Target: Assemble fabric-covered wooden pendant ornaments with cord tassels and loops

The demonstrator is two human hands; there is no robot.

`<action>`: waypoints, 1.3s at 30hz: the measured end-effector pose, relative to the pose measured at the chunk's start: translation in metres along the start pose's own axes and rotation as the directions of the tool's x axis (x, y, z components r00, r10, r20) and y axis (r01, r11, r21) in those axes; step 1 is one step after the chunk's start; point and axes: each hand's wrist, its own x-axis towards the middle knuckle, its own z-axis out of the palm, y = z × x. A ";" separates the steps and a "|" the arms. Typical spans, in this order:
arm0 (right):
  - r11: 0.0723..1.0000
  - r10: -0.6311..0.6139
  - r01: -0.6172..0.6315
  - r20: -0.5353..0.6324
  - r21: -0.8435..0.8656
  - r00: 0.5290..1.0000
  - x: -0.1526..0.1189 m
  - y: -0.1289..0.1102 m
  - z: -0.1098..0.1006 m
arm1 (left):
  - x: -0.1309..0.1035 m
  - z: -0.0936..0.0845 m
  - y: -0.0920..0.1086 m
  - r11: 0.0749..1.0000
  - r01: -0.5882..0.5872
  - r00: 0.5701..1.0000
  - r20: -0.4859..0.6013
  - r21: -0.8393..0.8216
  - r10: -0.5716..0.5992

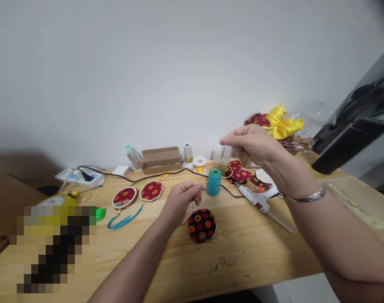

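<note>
My left hand (186, 197) is closed in a pinch just left of the teal thread cone (213, 183); what it grips is too small to make out. Raised above the table, my right hand (247, 143) also pinches with thumb and forefinger, and anything between them is too fine to see. Below the cone lies a round black patterned fabric piece (202, 225) with a pale edge. To the left lie two red patterned pieces (124, 197) (152, 190) with pale frames and blue cords. Under my right wrist rests a white glue gun (258, 197).
Along the wall stand an open cardboard box (162, 160), a clear bottle (133, 156), spools (199, 163) and a power strip (84, 176). Yellow cloth (283, 123) is piled at the back right. A black cable crosses the wooden table (166, 269).
</note>
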 end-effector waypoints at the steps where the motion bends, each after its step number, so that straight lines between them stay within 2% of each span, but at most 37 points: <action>1: 0.999 0.006 -0.006 0.003 0.036 1.000 0.000 0.000 0.000 | 0.000 0.000 0.000 1.000 0.006 1.000 -0.003 -0.008 -0.006; 8: 0.965 0.020 -0.026 0.026 0.260 0.999 0.005 0.005 -0.001 | -0.002 0.002 -0.001 0.999 0.030 0.999 -0.043 -0.013 -0.030; 13: 0.950 0.018 -0.018 0.003 0.311 1.000 0.006 0.005 -0.004 | -0.001 0.000 -0.006 0.999 0.021 1.000 -0.023 -0.024 -0.021; 20: 0.938 0.080 -0.078 0.010 0.337 0.997 0.006 0.008 -0.006 | -0.005 -0.001 -0.009 1.000 0.007 0.999 -0.039 0.006 -0.006; 26: 0.926 0.104 -0.134 0.104 0.354 0.989 0.006 0.009 -0.010 | -0.007 -0.005 -0.010 0.998 -0.010 0.996 -0.093 0.065 0.016; 29: 0.914 0.109 -0.146 0.116 0.378 0.987 0.006 0.009 -0.012 | -0.007 -0.007 -0.012 0.997 -0.007 0.994 -0.108 0.076 0.015; 39: 0.772 0.137 -0.155 0.076 0.616 0.988 0.005 0.014 -0.009 | -0.010 -0.009 -0.014 0.998 0.030 0.994 -0.110 0.048 -0.024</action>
